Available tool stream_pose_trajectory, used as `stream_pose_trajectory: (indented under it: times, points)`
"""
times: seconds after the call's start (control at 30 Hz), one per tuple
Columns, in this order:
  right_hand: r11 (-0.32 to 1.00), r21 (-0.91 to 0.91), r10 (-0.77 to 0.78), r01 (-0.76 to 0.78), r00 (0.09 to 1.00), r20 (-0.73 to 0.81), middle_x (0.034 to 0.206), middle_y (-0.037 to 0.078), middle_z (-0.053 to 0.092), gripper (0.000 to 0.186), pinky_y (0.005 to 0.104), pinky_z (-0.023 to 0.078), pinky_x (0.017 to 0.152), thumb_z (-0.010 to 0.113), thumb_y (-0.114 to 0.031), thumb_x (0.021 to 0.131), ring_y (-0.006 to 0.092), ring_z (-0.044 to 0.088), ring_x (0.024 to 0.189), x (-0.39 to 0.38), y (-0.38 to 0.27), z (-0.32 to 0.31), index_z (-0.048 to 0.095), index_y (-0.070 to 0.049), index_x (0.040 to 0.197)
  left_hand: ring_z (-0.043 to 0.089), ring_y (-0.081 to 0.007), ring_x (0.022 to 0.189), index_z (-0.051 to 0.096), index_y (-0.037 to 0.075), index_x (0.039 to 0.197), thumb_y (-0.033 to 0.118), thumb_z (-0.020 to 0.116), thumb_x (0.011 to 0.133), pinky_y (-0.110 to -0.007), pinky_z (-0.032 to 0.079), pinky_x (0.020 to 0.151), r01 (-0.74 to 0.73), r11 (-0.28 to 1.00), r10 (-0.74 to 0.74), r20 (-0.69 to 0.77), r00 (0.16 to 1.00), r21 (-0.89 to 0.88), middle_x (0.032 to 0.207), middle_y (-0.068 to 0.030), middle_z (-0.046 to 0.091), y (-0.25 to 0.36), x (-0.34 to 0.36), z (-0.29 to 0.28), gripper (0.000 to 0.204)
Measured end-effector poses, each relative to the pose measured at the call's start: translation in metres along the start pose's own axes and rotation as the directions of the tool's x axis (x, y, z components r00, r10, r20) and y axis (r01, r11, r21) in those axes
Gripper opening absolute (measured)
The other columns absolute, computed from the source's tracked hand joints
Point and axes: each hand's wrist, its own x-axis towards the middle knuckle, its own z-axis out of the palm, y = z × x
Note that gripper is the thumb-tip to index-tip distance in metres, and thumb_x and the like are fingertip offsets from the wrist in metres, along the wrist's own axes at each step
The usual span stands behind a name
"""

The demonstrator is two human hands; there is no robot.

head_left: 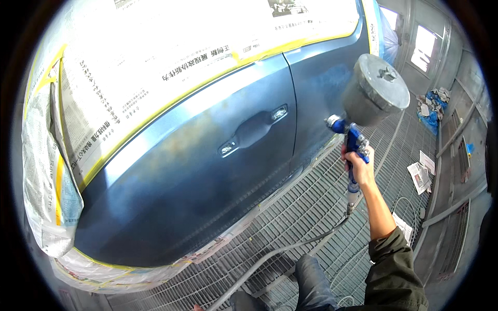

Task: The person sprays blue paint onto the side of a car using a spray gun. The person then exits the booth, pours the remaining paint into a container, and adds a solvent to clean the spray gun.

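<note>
Plainly, the right hand (361, 167) grips a spray gun (354, 139); I cannot tell whether the left hand (197, 308) is closed.

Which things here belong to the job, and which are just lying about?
Part of the job:
spray gun in the right hand
its grey cup
attached grey hose
blue car door
taped-on paper

Apparently lying about:
loose paper sheets
crumpled blue-and-white heap
</note>
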Motion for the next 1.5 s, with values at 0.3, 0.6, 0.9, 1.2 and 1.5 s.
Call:
stream_pose_trajectory:
  times: [0.3, 0.6, 0.9, 1.2, 1.5]
  points:
    - [0.998, 0.037, 0.047, -0.047, 0.999, 0.01, 0.072, 0.006, 0.06, 0.018, 0.0241, 0.045, 0.045, 0.056, -0.009, 0.073, 0.0116, 0.055, 0.058, -0.024, -0.05, 0.038, 0.063, 0.003, 0.085, 0.028, -0.0135, 0.055, 0.041, -0.001, 0.064, 0.014, 0.061, 0.09, -0.034, 0.025, 0.045, 0.154, 0.988, -0.154, -0.109, 0.982, -0.007, 0.054, -0.0072, 0.03, 0.015, 0.017, -0.039, 0.036]
    - [0.95, 0.123, 0.2, -0.287, 0.861, 0.468, 0.077, 0.008, 0.06, 0.019, 0.0251, 0.048, 0.051, 0.054, 0.0, 0.071, 0.0117, 0.056, 0.06, -0.119, -0.109, 0.154, 0.06, 0.003, 0.089, 0.031, -0.0087, 0.056, 0.052, -0.003, 0.073, 0.005, 0.057, 0.086, -0.029, 0.024, 0.046, 0.204, 0.977, -0.213, -0.211, 0.954, -0.067, 0.058, 0.0011, 0.035, -0.056, 0.008, -0.108, 0.016]
    - [0.775, 0.243, 0.013, -0.583, 0.4, 0.917, 0.112, 0.017, 0.065, 0.044, 0.0304, 0.06, 0.066, 0.049, 0.015, 0.076, 0.022, 0.066, 0.095, -0.161, -0.133, 0.245, 0.057, 0.009, 0.118, 0.035, -0.0078, 0.052, 0.062, -0.008, 0.086, 0.007, 0.051, 0.078, -0.026, 0.025, 0.046, 0.339, 0.925, -0.379, -0.35, 0.857, -0.172, 0.061, 0.0015, 0.044, -0.102, -0.016, -0.151, 0.02]
    - [0.891, 0.197, 0.185, -0.41, 0.721, 0.667, 0.074, 0.01, 0.062, 0.022, 0.0251, 0.047, 0.047, 0.055, -0.001, 0.069, 0.014, 0.058, 0.059, -0.098, -0.136, 0.199, 0.063, 0.004, 0.089, 0.036, -0.0088, 0.052, 0.062, -0.007, 0.083, 0.006, 0.051, 0.079, -0.027, 0.028, 0.046, 0.358, 0.92, -0.392, -0.381, 0.837, -0.16, 0.058, 0.0013, 0.043, -0.087, -0.015, -0.139, 0.017]
    - [0.969, 0.111, 0.174, -0.222, 0.927, 0.332, 0.074, 0.012, 0.058, 0.025, 0.0269, 0.043, 0.042, 0.053, -0.009, 0.067, 0.0167, 0.052, 0.054, 0.019, -0.119, 0.068, 0.06, 0.006, 0.086, 0.03, -0.0094, 0.05, 0.045, 0.001, 0.066, 0.01, 0.056, 0.086, -0.03, 0.024, 0.044, 0.3, 0.942, -0.325, -0.187, 0.927, -0.15, 0.053, -0.0007, 0.033, 0.013, 0.024, -0.068, 0.024]
